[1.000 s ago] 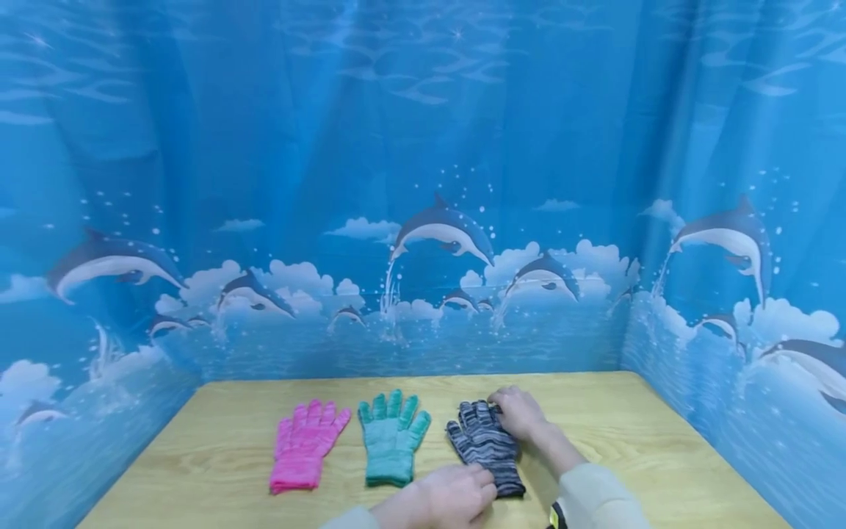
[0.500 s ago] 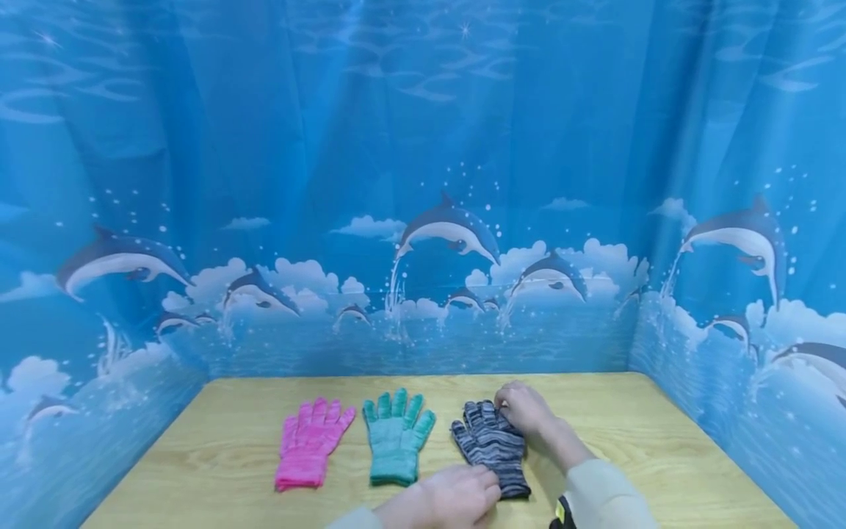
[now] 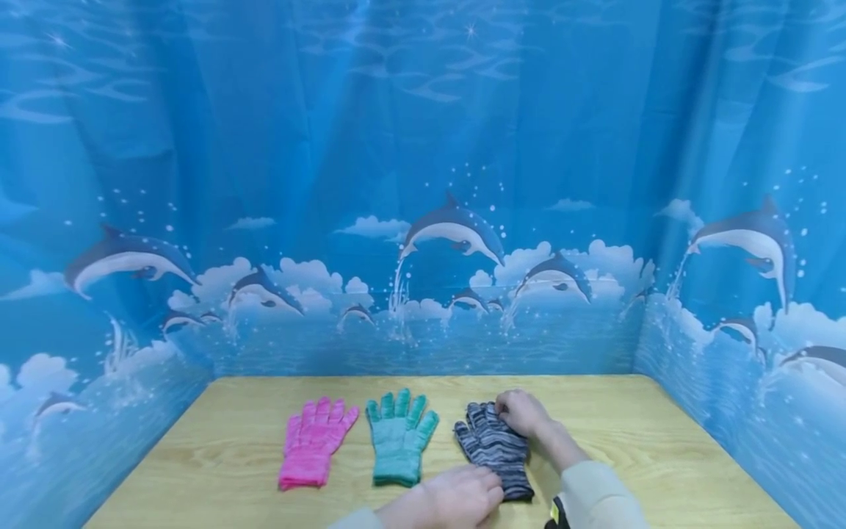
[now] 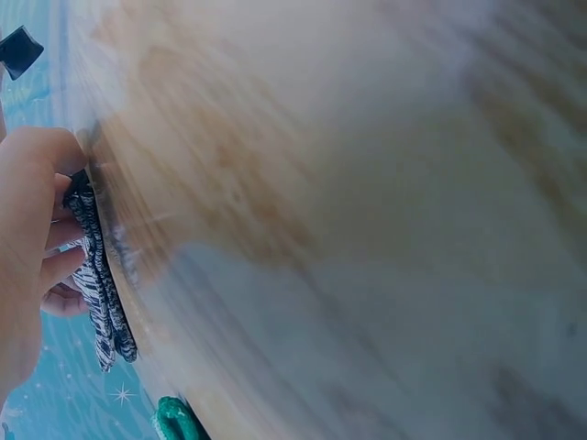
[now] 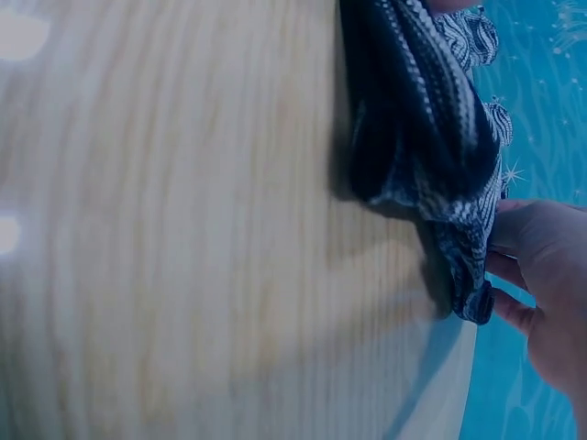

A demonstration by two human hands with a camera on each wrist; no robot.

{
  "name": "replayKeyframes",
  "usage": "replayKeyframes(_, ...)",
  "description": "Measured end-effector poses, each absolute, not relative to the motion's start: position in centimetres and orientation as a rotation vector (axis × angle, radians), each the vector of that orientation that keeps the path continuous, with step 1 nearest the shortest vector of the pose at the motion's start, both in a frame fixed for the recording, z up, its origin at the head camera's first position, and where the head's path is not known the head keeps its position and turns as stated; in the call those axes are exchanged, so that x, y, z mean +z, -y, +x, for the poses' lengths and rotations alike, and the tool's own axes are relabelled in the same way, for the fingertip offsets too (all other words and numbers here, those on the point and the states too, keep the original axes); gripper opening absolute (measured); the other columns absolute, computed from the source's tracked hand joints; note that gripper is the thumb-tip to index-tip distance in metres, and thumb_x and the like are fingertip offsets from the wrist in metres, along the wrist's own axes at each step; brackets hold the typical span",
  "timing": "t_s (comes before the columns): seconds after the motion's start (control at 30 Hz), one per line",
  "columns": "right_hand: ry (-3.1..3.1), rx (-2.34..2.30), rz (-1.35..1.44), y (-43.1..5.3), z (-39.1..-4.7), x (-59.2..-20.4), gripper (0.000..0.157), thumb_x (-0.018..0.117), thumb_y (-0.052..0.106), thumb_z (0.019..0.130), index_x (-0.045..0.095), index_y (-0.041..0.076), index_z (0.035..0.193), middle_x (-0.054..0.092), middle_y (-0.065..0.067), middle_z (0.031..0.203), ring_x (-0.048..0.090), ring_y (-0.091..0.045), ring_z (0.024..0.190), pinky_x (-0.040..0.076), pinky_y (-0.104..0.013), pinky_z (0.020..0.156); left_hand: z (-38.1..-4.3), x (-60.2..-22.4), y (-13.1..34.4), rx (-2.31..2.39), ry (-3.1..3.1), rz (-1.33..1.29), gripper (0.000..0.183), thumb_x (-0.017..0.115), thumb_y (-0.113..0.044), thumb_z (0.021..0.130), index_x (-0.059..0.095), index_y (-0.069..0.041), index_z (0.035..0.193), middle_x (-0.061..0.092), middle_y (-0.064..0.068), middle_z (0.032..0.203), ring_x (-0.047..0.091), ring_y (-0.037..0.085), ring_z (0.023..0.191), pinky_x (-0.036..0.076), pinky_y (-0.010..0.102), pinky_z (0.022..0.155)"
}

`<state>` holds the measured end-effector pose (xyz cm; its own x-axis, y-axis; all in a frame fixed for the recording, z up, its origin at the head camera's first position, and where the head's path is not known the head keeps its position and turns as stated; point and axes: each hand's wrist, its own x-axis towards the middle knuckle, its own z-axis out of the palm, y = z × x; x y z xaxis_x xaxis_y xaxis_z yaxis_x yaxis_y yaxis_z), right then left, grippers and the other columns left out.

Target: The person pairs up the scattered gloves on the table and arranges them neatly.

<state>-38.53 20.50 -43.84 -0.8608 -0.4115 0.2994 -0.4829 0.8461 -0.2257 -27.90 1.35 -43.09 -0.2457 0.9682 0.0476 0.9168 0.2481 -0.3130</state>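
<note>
Three knit gloves lie flat in a row on the wooden table (image 3: 628,448): a pink glove (image 3: 312,444), a teal glove (image 3: 399,438) and a dark striped glove (image 3: 492,450). My left hand (image 3: 485,491) grips the striped glove's cuff at the near end; in the left wrist view its fingers (image 4: 57,266) curl round the striped glove (image 4: 99,293). My right hand (image 3: 507,411) is curled on the same glove's finger end. The right wrist view shows the striped glove (image 5: 422,119) bunched up close, with the left hand (image 5: 546,275) at its cuff.
Blue dolphin-print curtains (image 3: 423,220) wall in the table at the back and both sides. Bare wood lies to the right of the striped glove and left of the pink one. A tip of the teal glove (image 4: 176,420) shows in the left wrist view.
Both hands stay on the striped glove at the same ends. The head view has drifted slightly, so everything sits a little further right.
</note>
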Motion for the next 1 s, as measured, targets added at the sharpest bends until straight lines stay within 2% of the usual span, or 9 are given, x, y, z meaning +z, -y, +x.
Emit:
replayKeyframes(0.37,2.741,0.458,0.585,-21.7,-38.6,-42.9,0.011,0.066,0.001,0.075,0.061,0.01,0.07,0.059,0.001,0.07,0.057,-0.021,0.069,0.047,-0.036,0.066,-27.8,-42.8,-1.5,0.308,2.349,-1.765,0.01,0.056,-0.026,0.091,0.059,-0.018,0.096,0.055,-0.01,0.097,0.05,0.001,0.092,0.039,0.013,0.079)
replayKeyframes(0.6,2.773,0.345,0.561,-21.6,-38.3,-43.7,0.014,0.066,0.003,0.077,0.058,0.01,0.069,0.056,0.0,0.067,0.054,-0.02,0.065,0.046,-0.036,0.061,-27.9,-43.0,-1.6,0.315,2.301,-1.776,0.008,0.057,-0.025,0.09,0.059,-0.019,0.095,0.055,-0.01,0.094,0.05,0.001,0.089,0.039,0.013,0.076)
replayKeyframes(0.83,2.696,0.198,0.562,-21.6,-38.2,-44.1,0.015,0.07,0.01,0.075,0.056,0.008,0.073,0.051,-0.004,0.072,0.051,-0.024,0.072,0.045,-0.038,0.064,-27.9,-43.1,-1.6,0.319,2.315,-1.777,0.008,0.058,-0.026,0.09,0.059,-0.02,0.094,0.054,-0.011,0.094,0.049,0.001,0.09,0.039,0.013,0.077)
replayKeyframes(1.0,2.648,0.277,0.617,-21.8,-38.2,-43.1,0.012,0.072,0.011,0.074,0.06,0.011,0.071,0.053,0.001,0.069,0.052,-0.02,0.07,0.045,-0.036,0.064,-27.8,-43.1,-1.4,0.317,2.288,-1.745,0.007,0.059,-0.026,0.088,0.058,-0.019,0.092,0.054,-0.011,0.091,0.05,0.001,0.088,0.04,0.014,0.076)
